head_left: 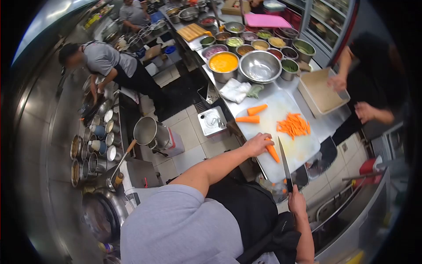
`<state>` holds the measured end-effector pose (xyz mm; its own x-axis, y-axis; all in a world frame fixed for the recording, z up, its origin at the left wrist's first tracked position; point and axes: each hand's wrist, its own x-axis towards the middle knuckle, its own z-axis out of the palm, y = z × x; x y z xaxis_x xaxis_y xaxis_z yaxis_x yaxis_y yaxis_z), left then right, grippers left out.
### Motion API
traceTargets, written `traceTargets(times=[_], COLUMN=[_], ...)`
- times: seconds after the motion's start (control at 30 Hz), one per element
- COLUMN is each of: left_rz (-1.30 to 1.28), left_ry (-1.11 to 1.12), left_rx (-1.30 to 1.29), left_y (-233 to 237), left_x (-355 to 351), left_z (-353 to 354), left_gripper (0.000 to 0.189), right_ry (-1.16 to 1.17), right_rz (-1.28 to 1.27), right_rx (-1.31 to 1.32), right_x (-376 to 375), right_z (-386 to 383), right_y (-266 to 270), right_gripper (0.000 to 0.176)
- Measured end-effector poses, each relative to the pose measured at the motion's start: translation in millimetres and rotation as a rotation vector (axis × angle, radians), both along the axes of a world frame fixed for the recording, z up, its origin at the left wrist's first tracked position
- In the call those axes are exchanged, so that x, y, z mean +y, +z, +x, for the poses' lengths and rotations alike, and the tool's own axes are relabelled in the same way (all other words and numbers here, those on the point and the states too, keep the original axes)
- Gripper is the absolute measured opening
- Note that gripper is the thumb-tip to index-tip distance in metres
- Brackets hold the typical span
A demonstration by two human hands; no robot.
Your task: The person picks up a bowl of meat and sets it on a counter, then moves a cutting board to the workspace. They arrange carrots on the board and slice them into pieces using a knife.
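Observation:
A white cutting board (292, 152) lies on the metal counter. My left hand (257, 145) is closed on the upper end of a carrot piece (273, 152) near the board's left edge. In my right hand (297, 201) is the dark handle of a long knife (285, 163), its blade lying across the board just right of that carrot, with a small gap between them. Thin carrot strips (293, 126) form a pile on the board's right part. Two more carrot pieces, one (256, 109) above the other (247, 119), rest at the upper left of the board.
Beyond the board stand an empty steel bowl (260, 67), a pot of orange liquid (223, 63), a white cloth (236, 90) and many food containers. A co-worker's hands (337, 82) are over a rectangular tub (317, 94) at right. Another person (105, 59) bends over the left counter.

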<state>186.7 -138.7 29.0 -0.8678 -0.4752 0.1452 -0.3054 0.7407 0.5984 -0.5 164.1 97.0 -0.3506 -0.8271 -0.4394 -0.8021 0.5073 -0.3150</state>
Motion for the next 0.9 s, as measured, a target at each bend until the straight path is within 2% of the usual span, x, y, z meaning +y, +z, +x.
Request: traceTargets(times=[0.1, 0.23, 0.3, 0.37, 0.43, 0.47, 0.5, 0.53, 0.57, 0.6, 0.63, 0.67, 0.7, 0.77, 0.9], left_rz=[0.003, 0.051, 0.007, 0.378, 0.650, 0.849, 1.057, 1.148, 1.235, 1.313, 1.374, 1.411, 1.425, 1.594, 1.630], left_ry=[-0.025, -0.003, 0.025, 0.225, 0.235, 0.285, 0.330, 0.355, 0.386, 0.403, 0.430, 0.426, 0.404, 0.365, 0.306], left_rx=[-0.078, -0.147, -0.054, 0.230, 0.420, 0.418, 0.398, 0.434, 0.463, 0.454, 0.448, 0.423, 0.396, 0.392, 0.323], left_y=[2, 22, 42, 57, 39, 49, 66, 75, 80, 81, 80, 75, 74, 77, 85], left_x=[-12, -9, 1, 11, 7, 10, 16, 26, 35, 41, 45, 51, 57, 69, 86], left_z=[1, 17, 32, 46, 49, 49, 46, 39, 31, 22, 15, 8, 0, -11, -23], left_gripper=[0.046, 0.045, 0.043, 0.045, 0.047, 0.046, 0.045, 0.041, 0.038, 0.038, 0.039, 0.039, 0.039, 0.033, 0.029], right_ry=[-0.011, -0.017, -0.035, -0.143, -0.132, -0.130, -0.114, -0.051, -0.082, -0.074, -0.053, -0.051, -0.085, -0.094, -0.099], right_rz=[-0.028, -0.050, -0.074, -0.049, -0.137, -0.101, -0.162, -0.277, -0.275, -0.301, -0.492, -0.569, -0.531, -0.503, -0.424], right_rx=[-0.009, -0.157, -0.205, -0.394, -0.457, -0.453, -0.400, -0.343, -0.231, -0.265, -0.275, -0.301, -0.351, -0.249, -0.218], right_x=[11, 23, 27, 33, 32, 17, 8, 3, -7, -19, -28, -35, -42, -51, -50], right_z=[-17, -25, -27, -26, -29, -22, -19, -23, -14, -10, -3, 0, 2, 12, 24], right_y=[-17, -41, -50, -62, -66, -29, -12, -11, 17, 42, 54, 61, 67, 69, 67], right_gripper=[0.026, 0.031, 0.034, 0.042, 0.044, 0.046, 0.051, 0.057, 0.059, 0.061, 0.064, 0.067, 0.068, 0.071, 0.077])
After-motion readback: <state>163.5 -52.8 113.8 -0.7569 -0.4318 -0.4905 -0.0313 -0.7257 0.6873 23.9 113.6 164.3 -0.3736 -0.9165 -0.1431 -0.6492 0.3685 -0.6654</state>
